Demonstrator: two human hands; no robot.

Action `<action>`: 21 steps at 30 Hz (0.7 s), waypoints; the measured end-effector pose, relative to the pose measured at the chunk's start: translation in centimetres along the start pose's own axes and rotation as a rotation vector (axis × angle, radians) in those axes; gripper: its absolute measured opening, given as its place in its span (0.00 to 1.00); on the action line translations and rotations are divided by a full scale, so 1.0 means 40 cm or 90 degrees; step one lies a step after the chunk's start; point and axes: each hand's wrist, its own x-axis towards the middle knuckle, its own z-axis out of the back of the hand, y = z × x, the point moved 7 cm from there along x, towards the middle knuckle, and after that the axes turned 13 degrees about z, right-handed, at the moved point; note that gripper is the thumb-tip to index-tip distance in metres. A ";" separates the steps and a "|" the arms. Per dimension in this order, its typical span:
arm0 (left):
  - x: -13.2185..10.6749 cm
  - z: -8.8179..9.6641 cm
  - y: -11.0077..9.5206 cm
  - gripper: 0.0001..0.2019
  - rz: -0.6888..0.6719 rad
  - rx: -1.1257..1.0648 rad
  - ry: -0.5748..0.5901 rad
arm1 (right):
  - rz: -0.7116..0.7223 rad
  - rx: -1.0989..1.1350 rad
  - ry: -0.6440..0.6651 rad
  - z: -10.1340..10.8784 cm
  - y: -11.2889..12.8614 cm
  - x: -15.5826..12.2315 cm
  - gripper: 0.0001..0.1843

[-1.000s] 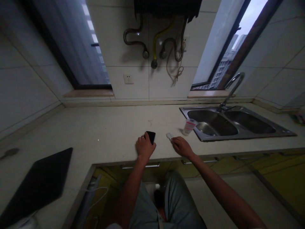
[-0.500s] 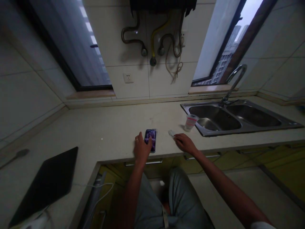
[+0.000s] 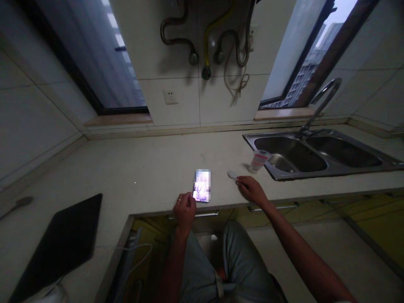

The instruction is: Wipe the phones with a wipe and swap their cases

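Observation:
A phone [image 3: 201, 187] lies on the counter with its screen lit bright, part of it blurred by blocks. My left hand [image 3: 185, 206] rests at its lower left corner, fingers curled in and nothing visible in them. To the right, my right hand [image 3: 251, 189] is closed on the near end of a small pale tool [image 3: 232, 174]. Its flat, wider end points left, just over or on the counter; its exact kind is too blurred to tell. Beyond that hand, a clear plastic cup [image 3: 259, 161] with red bands stands beside the sink.
A double steel sink [image 3: 288, 156] with a tall tap [image 3: 325, 94] is set into the counter [image 3: 151, 168] at right. At left lie a black flat panel [image 3: 63, 242], a blurred spoon-like utensil [image 3: 20, 205] and a white cable [image 3: 139, 245]. Pipes [image 3: 176, 31] hang on the wall.
The phone's screen has gone from dark purple to bright. My left hand has drawn back from over the phone to its lower corner, fingers curling. My right hand keeps its hold.

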 end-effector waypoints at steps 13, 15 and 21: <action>0.080 -0.057 -0.056 0.33 0.187 0.269 0.237 | -0.035 0.047 0.003 0.012 0.008 0.000 0.14; 0.082 -0.095 -0.094 0.40 0.156 0.336 0.284 | -0.031 0.046 0.008 0.011 0.011 0.002 0.13; 0.094 -0.171 -0.137 0.42 0.160 0.430 0.301 | -0.039 0.040 0.017 0.008 0.010 0.001 0.13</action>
